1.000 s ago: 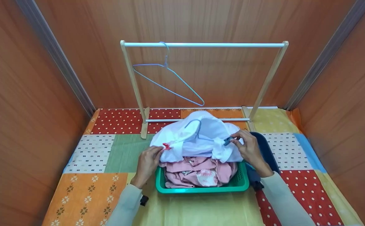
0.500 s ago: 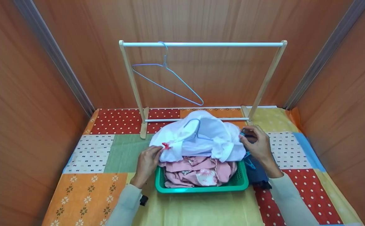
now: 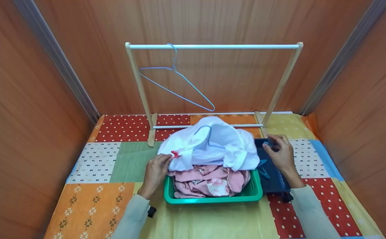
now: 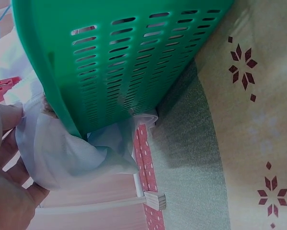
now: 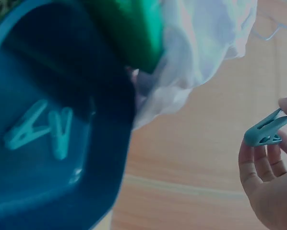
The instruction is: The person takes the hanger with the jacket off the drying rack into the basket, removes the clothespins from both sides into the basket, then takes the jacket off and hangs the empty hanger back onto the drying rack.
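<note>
A white garment lies bunched over pink clothes in a green basket, with a blue wire hanger in it. At its left side sits a red clothespin. My left hand pinches the white cloth beside that clothespin, thumb and fingers on the fabric in the left wrist view. My right hand pinches a teal clothespin between thumb and fingers, above the far part of a dark blue tray. Teal clothespins lie on the tray's floor.
Behind the basket stands a wooden rack with a white top bar. A bare wire hanger hangs from its left part. Wooden panels enclose the back and sides. A patchwork-patterned cloth covers the table.
My right hand has moved right, away from the white garment to over the dark blue tray, carrying the clothespin. My left hand has stayed at the garment's left side.
</note>
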`<control>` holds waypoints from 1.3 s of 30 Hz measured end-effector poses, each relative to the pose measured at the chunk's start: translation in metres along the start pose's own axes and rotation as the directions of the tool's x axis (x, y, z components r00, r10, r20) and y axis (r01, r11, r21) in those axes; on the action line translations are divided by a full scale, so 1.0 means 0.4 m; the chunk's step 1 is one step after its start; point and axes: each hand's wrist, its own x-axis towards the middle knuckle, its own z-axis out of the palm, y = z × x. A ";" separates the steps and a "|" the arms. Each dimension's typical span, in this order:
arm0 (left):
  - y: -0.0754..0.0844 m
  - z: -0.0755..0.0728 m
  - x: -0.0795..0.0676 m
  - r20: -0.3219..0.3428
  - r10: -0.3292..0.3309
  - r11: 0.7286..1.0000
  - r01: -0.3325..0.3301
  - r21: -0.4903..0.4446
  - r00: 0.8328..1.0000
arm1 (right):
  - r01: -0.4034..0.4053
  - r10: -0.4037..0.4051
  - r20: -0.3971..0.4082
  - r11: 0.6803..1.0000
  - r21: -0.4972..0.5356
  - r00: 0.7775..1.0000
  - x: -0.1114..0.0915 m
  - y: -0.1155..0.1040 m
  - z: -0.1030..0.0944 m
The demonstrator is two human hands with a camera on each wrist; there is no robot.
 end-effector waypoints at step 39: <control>0.000 0.000 -0.004 0.018 -0.013 1.000 0.013 -0.013 1.000 | -0.046 0.230 0.395 0.905 -0.423 0.889 0.005 0.182 0.030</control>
